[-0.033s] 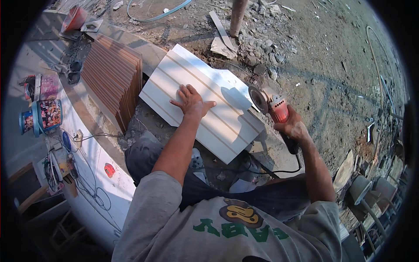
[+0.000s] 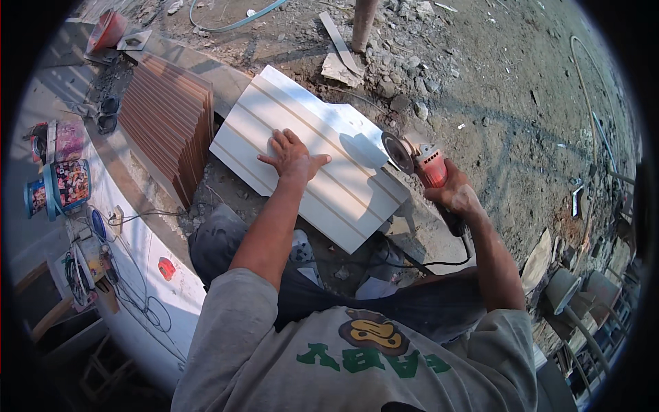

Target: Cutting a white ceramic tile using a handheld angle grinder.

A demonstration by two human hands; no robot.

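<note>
My left hand lies spread flat on a cream tile with tan stripes. My right hand is wrapped round the body of a red angle grinder. Its dark cutting disc stands at the tile's right edge; whether it touches the tile I cannot tell. Beneath the far edge shows a white sheet or second tile. The grinder's black cable loops down toward my legs.
A stack of brown-edged tiles stands to the left. Beyond it are a red bucket and a patterned bucket. Cords lie on the white surface at left. A post rises from rubble ahead.
The whole view has shifted slightly, so everything appears a little further left. Both hands keep their places on the tile and the grinder.
</note>
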